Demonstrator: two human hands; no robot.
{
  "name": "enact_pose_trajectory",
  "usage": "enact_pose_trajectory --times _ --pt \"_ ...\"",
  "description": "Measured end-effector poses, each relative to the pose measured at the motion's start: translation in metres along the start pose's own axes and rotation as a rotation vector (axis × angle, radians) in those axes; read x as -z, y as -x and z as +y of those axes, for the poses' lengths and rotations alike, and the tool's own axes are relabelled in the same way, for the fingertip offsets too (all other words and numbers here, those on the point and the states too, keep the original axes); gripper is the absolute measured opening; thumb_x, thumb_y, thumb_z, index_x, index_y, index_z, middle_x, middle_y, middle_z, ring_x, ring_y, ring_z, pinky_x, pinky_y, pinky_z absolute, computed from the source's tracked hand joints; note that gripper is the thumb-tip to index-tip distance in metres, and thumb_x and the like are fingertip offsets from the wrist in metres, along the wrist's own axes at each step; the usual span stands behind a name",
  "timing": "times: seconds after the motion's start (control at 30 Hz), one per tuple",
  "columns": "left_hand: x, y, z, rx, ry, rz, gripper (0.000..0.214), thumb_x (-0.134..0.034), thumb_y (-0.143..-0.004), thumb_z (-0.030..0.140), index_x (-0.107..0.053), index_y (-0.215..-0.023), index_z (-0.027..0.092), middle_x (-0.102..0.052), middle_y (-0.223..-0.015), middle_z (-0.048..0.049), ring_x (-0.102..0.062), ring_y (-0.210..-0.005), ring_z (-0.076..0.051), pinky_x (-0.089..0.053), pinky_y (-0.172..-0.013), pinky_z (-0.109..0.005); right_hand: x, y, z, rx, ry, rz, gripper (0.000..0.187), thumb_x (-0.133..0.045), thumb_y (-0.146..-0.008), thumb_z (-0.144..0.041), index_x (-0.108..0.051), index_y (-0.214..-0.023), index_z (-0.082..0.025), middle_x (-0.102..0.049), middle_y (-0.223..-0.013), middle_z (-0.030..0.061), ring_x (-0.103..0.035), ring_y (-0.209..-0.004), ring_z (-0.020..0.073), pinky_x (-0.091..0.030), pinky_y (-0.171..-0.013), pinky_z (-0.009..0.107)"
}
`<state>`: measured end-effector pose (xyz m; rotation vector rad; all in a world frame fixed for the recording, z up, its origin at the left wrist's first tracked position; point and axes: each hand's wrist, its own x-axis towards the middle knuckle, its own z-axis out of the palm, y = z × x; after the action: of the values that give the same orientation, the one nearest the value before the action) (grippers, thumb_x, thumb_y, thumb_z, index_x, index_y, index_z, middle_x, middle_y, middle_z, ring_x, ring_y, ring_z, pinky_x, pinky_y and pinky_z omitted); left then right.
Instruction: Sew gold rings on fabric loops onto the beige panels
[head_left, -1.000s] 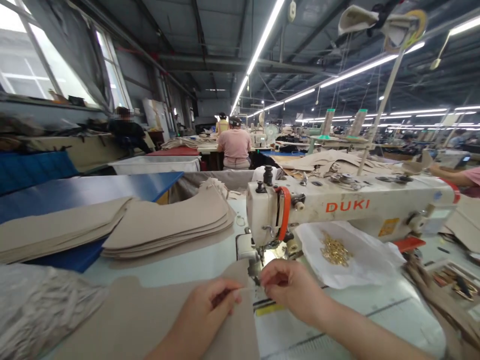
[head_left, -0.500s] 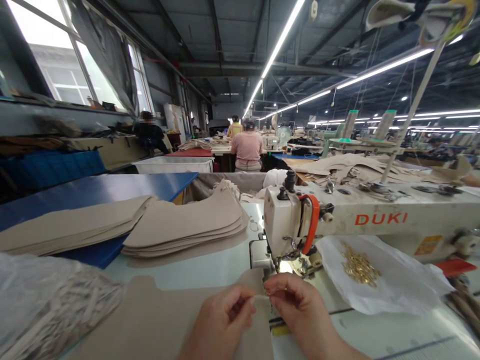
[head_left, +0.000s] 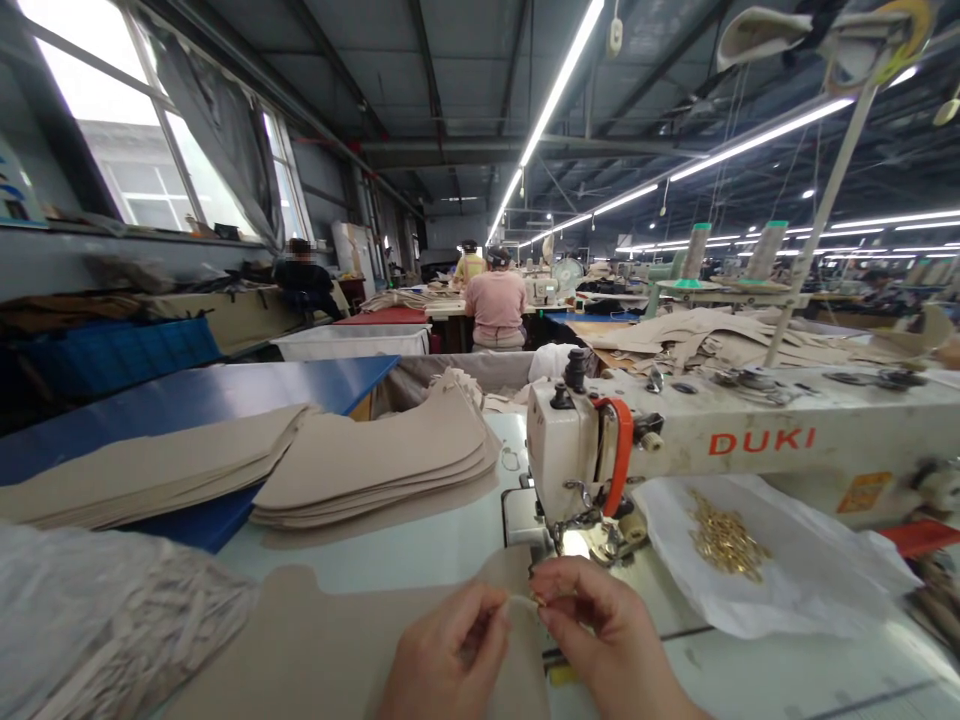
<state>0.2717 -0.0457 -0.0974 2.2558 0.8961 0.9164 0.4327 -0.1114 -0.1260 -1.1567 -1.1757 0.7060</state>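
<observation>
In front of the sewing machine point(head_left: 720, 450), my two hands meet over a beige cut fabric piece point(head_left: 330, 650) lying on the table. My left hand point(head_left: 454, 640) pinches one end of a short pale strip point(head_left: 521, 600). Between the fingertips of my right hand point(head_left: 600, 620) is a small gold metal piece point(head_left: 537, 598), at the strip's other end; whether the strip passes through it I cannot tell. Several similar gold pieces point(head_left: 727, 540) lie in a heap on a white sheet point(head_left: 810, 590) right of the needle area.
Stacks of cut beige pieces point(head_left: 382, 450) lie left of the machine, partly over a blue board point(head_left: 300, 385). A clear bag of pale strips point(head_left: 112, 630) rests at the lower left. A person in pink point(head_left: 496, 305) sits ahead, back turned.
The view has shifted slightly. My hands keep nearly the same place and pinch; more of the gold piece shows between my right fingertips.
</observation>
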Motion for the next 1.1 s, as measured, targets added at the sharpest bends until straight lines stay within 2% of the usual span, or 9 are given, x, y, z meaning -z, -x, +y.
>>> enact_pose_trajectory --times 0.13,0.3,0.47,0.6,0.8,1.03,1.1 --pt "0.0 0.001 -0.003 -0.096 -0.041 0.029 0.014 -0.053 -0.085 0.021 -0.064 -0.077 0.024 -0.068 -0.066 0.006 -0.065 -0.059 -0.011 -0.046 -0.058 -0.014 -0.001 0.001 -0.001 0.008 -0.016 -0.002 0.023 -0.062 -0.076 -0.009 -0.069 -0.093 -0.023 -0.068 -0.087 0.003 -0.065 -0.08 0.0165 -0.051 -0.071 0.022" --pt "-0.003 0.001 -0.005 -0.268 -0.096 0.091 0.017 -0.049 -0.087 0.018 -0.062 -0.079 0.024 -0.068 -0.065 0.006 -0.066 -0.057 -0.01 -0.047 -0.058 -0.014 -0.003 0.0 -0.009 0.033 0.017 0.059 0.018 -0.063 -0.076 -0.012 -0.069 -0.09 -0.021 -0.068 -0.084 0.0039 -0.065 -0.075 0.0167 -0.052 -0.067 0.022" --pt "-0.005 0.005 -0.008 -0.323 -0.159 0.034 0.018 -0.047 -0.087 0.016 -0.062 -0.083 0.024 -0.069 -0.069 0.005 -0.066 -0.061 -0.011 -0.049 -0.061 -0.016 -0.005 -0.001 -0.014 0.082 0.069 0.108 0.02 -0.057 -0.072 -0.009 -0.068 -0.084 -0.019 -0.068 -0.079 0.0027 -0.063 -0.07 0.0147 -0.051 -0.065 0.021" --pt "-0.005 0.006 -0.008 -0.278 -0.123 -0.02 0.017 -0.048 -0.087 0.018 -0.063 -0.082 0.024 -0.069 -0.068 0.0055 -0.066 -0.06 -0.01 -0.048 -0.059 -0.015 -0.006 -0.002 -0.014 0.049 0.027 0.098 0.021 -0.055 -0.07 -0.009 -0.067 -0.083 -0.019 -0.068 -0.079 0.0021 -0.062 -0.069 0.0138 -0.05 -0.065 0.021" --pt "0.0 0.005 -0.001 -0.056 -0.059 -0.074 0.018 -0.049 -0.085 0.021 -0.063 -0.074 0.024 -0.067 -0.062 0.0053 -0.065 -0.057 -0.011 -0.047 -0.056 -0.015 -0.003 -0.001 -0.02 -0.013 -0.02 0.061 0.017 -0.057 -0.074 -0.013 -0.068 -0.085 -0.018 -0.068 -0.081 0.0032 -0.063 -0.073 0.0151 -0.049 -0.065 0.022" --pt "0.001 0.003 0.004 0.008 0.019 -0.099 0.017 -0.053 -0.082 0.024 -0.065 -0.07 0.025 -0.066 -0.06 0.0035 -0.063 -0.056 -0.014 -0.045 -0.056 -0.018 -0.004 -0.001 -0.021 -0.01 -0.049 0.044 0.015 -0.054 -0.074 -0.012 -0.065 -0.081 -0.019 -0.067 -0.079 0.0015 -0.062 -0.073 0.0152 -0.048 -0.065 0.022" --pt "-0.001 0.003 0.006 0.037 0.054 -0.129 0.016 -0.053 -0.081 0.024 -0.065 -0.07 0.024 -0.065 -0.06 0.0031 -0.062 -0.057 -0.014 -0.045 -0.056 -0.019 -0.005 -0.001 -0.02 0.024 0.006 0.055 0.016 -0.052 -0.074 -0.011 -0.064 -0.08 -0.02 -0.065 -0.077 0.0009 -0.061 -0.071 0.0148 -0.047 -0.064 0.023"
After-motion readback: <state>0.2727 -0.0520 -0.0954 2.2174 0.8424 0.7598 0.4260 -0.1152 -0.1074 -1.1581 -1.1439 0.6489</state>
